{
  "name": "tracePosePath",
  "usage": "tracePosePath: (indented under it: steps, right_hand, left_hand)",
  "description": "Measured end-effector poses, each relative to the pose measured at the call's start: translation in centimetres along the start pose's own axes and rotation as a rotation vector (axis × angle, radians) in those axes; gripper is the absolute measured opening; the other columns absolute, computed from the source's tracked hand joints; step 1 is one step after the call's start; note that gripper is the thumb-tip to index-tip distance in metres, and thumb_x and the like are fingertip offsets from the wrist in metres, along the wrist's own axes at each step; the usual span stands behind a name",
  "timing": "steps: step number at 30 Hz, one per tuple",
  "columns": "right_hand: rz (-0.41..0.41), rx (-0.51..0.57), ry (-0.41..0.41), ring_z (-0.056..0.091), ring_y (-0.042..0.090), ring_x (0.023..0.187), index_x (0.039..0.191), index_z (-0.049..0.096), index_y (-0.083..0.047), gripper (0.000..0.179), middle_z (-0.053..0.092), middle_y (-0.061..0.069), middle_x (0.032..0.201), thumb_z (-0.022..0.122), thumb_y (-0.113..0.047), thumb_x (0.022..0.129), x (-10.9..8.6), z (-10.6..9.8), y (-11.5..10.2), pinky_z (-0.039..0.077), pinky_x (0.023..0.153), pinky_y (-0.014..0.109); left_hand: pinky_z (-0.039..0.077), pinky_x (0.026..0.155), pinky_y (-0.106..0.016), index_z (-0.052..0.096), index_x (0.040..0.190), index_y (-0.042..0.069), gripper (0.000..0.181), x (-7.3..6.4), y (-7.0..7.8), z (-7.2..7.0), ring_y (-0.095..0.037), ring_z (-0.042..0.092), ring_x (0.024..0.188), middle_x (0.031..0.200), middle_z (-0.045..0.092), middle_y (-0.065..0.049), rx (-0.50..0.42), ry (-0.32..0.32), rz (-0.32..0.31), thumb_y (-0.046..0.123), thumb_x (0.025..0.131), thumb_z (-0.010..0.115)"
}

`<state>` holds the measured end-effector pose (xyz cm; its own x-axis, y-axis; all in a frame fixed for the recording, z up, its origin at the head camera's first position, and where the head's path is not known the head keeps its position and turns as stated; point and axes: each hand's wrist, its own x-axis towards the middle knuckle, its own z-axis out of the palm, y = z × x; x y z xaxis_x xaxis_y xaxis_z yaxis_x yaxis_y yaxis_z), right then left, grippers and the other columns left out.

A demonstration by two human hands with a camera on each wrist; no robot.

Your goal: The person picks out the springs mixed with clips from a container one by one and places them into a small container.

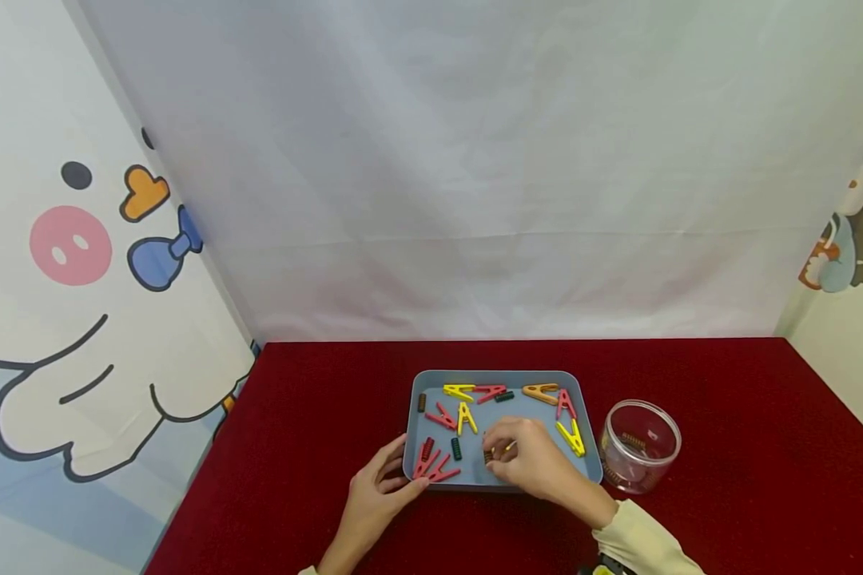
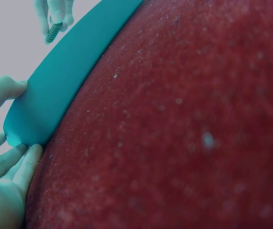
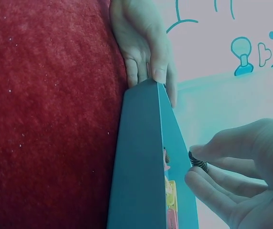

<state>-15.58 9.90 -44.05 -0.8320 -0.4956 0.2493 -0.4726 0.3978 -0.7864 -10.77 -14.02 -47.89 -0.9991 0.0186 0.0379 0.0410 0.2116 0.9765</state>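
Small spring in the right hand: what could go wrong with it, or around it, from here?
The spring could slip from the pinch of the right hand and drop among the clips in the tray. The right forearm looks close to the clear jar and might bump it. The left hand holds the tray's corner, so a tug there might shift the clips.

Left hand (image 1: pixel 378 489): just left of lower centre in the head view, holding, thumb set apart from the fingers.
Left forearm (image 1: pixel 341 541): mostly bare, slanting up and right from the bottom edge.
Right hand (image 1: pixel 528 457): right of lower centre, slightly higher, thumb and fingertips in a pinch.
Right forearm (image 1: pixel 582 501): slanting up-left, bare beyond a pale sleeve (image 1: pixel 643 541).
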Motion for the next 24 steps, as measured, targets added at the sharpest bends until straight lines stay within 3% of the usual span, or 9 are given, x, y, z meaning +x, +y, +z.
tracePosePath:
  steps: [11, 24]
  right_hand:
    - [0.013, -0.023, 0.024, 0.057, 0.013, 0.067, 0.074, 0.065, -0.009, 0.016, 0.061, 0.004, 0.086, 0.071, 0.003, 0.065, -0.4, -0.9, -0.5, 0.050, 0.057, 0.024]
    - [0.018, -0.053, 0.023, 0.058, 0.014, 0.069, 0.077, 0.067, -0.007, 0.014, 0.061, 0.004, 0.087, 0.070, 0.003, 0.068, -1.0, -1.9, -1.3, 0.049, 0.057, 0.022]
  left_hand:
    - [0.047, 0.078, -0.032, 0.044, 0.129, 0.014, 0.065, 0.0, 0.1, 0.0, -0.023, 0.049, 0.108, 0.124, 0.048, -0.011, 0.000, -0.005, -0.010, 0.021, 0.071, 0.074]
    - [0.047, 0.078, -0.031, 0.043, 0.130, 0.013, 0.066, 0.0, 0.1, -0.1, -0.024, 0.048, 0.108, 0.125, 0.047, -0.011, -0.021, -0.012, -0.009, 0.020, 0.072, 0.074]
